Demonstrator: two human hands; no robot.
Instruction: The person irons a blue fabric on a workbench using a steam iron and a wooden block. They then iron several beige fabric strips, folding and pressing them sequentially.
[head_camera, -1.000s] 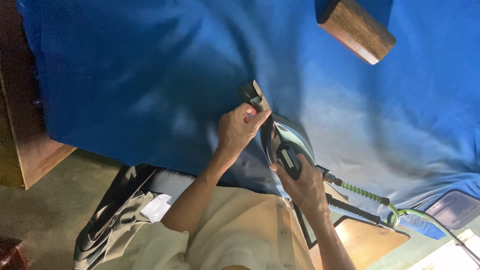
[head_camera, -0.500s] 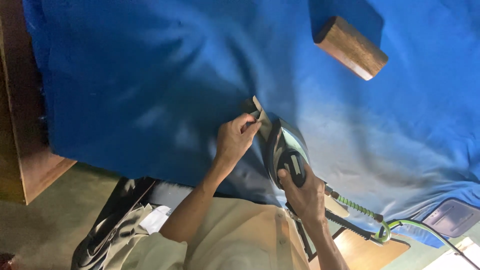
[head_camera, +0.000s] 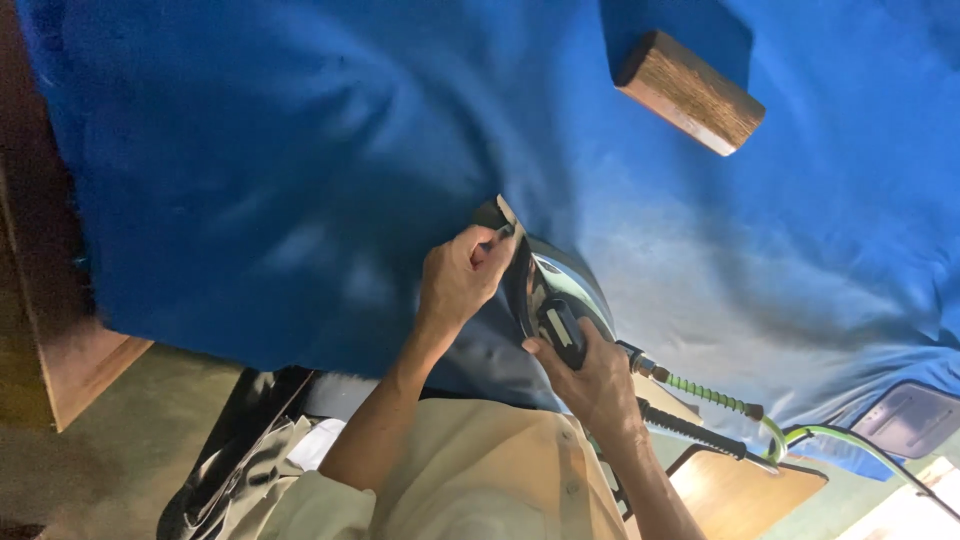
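A blue cloth (head_camera: 300, 170) covers the work table. My left hand (head_camera: 458, 282) pinches the edge of a small dark fabric piece (head_camera: 497, 214) lying on the cloth. Right beside it, my right hand (head_camera: 592, 380) grips the dark handle of a steam iron (head_camera: 555, 295). The iron's pale body rests on the cloth against the dark piece. A green hose (head_camera: 712, 395) and a black cord (head_camera: 690, 428) trail from the iron's back toward the lower right.
A brown wooden block (head_camera: 690, 92) lies on the cloth at the upper right. The wooden table edge (head_camera: 70, 370) shows at the left and a wooden board (head_camera: 745, 495) at the lower right. A grey box (head_camera: 915, 418) sits at the right edge.
The view has shifted a little, so the wooden block sits lower in the picture. My hands and the iron stay at the same spot on the cloth.
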